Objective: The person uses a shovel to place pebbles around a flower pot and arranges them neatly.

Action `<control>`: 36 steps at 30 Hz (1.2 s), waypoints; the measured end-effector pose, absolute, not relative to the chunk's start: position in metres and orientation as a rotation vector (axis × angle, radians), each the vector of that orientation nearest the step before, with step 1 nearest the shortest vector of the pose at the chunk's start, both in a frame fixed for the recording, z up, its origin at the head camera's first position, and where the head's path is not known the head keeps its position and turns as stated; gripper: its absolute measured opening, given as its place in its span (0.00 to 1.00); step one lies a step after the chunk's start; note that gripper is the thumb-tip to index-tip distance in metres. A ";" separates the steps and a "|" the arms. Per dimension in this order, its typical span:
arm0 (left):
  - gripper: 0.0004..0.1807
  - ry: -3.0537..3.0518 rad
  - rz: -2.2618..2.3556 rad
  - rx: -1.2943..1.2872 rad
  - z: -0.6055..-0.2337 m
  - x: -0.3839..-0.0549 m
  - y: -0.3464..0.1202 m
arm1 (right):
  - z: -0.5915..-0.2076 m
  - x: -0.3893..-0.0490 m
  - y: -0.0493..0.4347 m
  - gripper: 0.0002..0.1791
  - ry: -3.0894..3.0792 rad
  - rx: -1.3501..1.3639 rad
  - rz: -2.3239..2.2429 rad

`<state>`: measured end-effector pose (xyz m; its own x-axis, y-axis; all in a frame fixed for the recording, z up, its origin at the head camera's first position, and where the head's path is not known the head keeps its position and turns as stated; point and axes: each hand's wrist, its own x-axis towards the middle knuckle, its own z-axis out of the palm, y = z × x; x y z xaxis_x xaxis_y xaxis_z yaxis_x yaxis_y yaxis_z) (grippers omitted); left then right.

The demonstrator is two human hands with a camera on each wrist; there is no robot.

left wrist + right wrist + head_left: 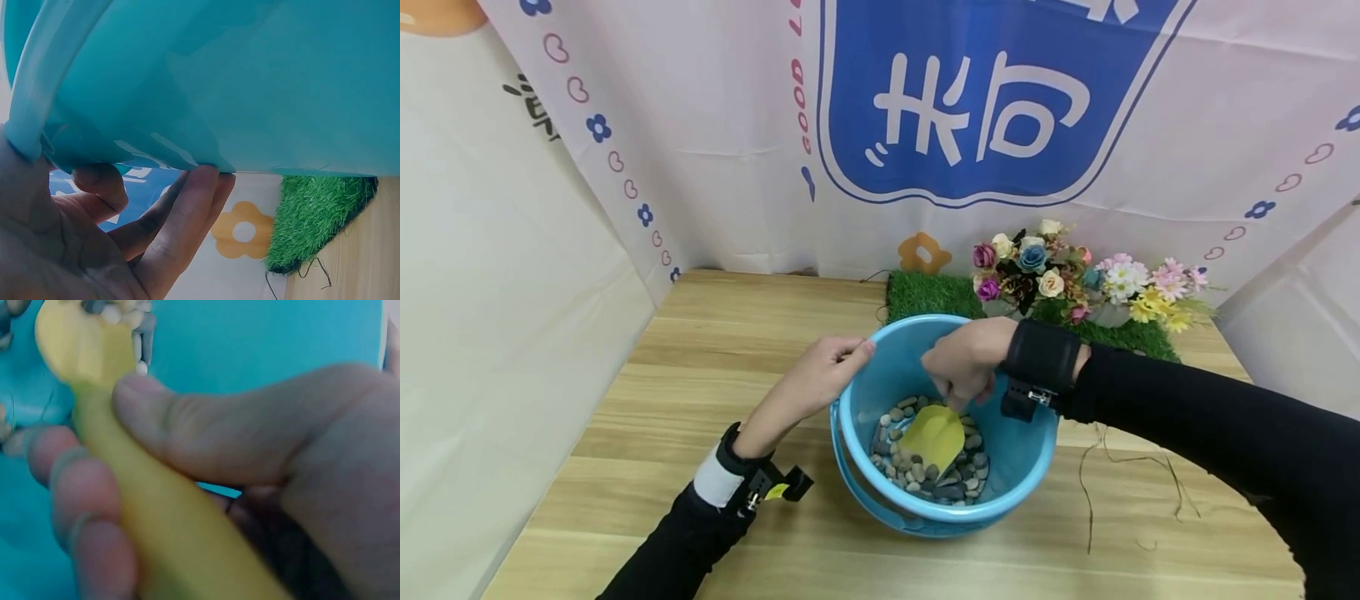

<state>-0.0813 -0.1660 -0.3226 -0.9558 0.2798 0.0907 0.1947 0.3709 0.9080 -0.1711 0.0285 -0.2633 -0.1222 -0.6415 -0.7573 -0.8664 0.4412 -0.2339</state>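
Note:
A light blue bucket [1018, 454] stands on the wooden table with grey and tan pebbles [951, 492] across its bottom. My left hand [816, 375] pinches the bucket's rim at the left, the thumb over the edge. In the left wrist view, that hand's fingers [194, 206] press against the bucket's outer wall [262, 87]. Inside the bucket, my right hand [966, 358] grips a yellow toy shovel [934, 437] by its handle. The shovel's blade lies tilted among the pebbles, some of them on it. Thumb and fingers curl round the yellow handle [162, 506] in the right wrist view.
Behind the bucket lies a mat of artificial grass [925, 296], with artificial flowers [1048, 271] standing on it at the right. Thin brown strings [1090, 500] lie on the table [700, 350] right of the bucket. A printed cloth [737, 125] hangs at the back.

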 end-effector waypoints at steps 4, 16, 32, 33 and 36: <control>0.21 2.541 1.660 0.437 -0.322 -0.081 -0.166 | -0.270 -0.173 0.031 0.23 1.691 -1.331 0.173; 0.20 2.556 1.653 0.435 -0.323 -0.082 -0.165 | -0.318 -0.199 0.039 0.18 1.606 -1.365 0.136; 0.20 2.556 1.647 0.420 -0.323 -0.082 -0.165 | -0.274 -0.186 0.044 0.17 1.518 -1.495 0.006; 0.20 2.556 1.646 0.420 -0.323 -0.082 -0.165 | -0.277 -0.188 0.046 0.17 1.511 -1.520 -0.004; 0.20 2.552 1.648 0.419 -0.323 -0.082 -0.166 | -0.270 -0.188 0.048 0.17 1.468 -1.538 -0.058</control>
<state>-0.0824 -0.1655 -0.3235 -0.9599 0.2672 0.0844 0.1869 0.3859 0.9034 -0.1878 0.0478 -0.2699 0.2710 -0.7856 -0.5563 -0.7393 0.2002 -0.6429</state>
